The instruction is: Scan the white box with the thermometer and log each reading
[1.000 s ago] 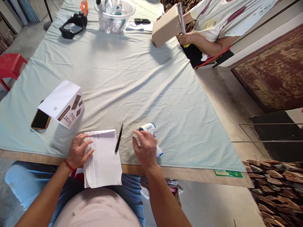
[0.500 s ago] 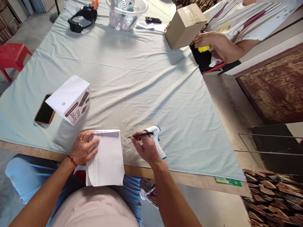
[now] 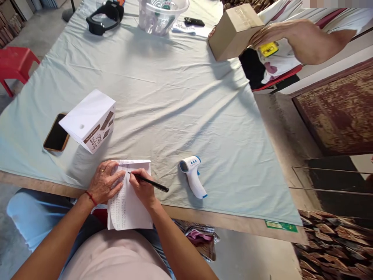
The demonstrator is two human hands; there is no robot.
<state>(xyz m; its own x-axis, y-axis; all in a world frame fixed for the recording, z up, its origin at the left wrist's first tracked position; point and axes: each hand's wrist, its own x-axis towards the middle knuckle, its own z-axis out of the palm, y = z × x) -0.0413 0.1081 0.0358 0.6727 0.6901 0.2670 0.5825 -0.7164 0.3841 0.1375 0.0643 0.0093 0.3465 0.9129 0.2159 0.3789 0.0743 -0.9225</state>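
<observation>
Pen [image 3: 155,184] and right hand [image 3: 142,189] have shifted from the thermometer [image 3: 193,177] to over the paper [image 3: 136,218].
Right fingers pinch closed round the pen, its tip at the paper's upper part, though whether it touches I cannot tell; left hand [image 3: 105,182] lies with fingers loosely spread on the paper's left edge, pinching nothing, while the thermometer lies right of the paper, and the carton [image 3: 87,114] and phone [image 3: 56,134] beyond its upper left.

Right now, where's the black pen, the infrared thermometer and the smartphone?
Black pen [image 3: 153,183]: head view, on its barrel.
Infrared thermometer [image 3: 194,179]: head view, on its handle.
Smartphone [image 3: 56,133]: head view, on its screen.
</observation>
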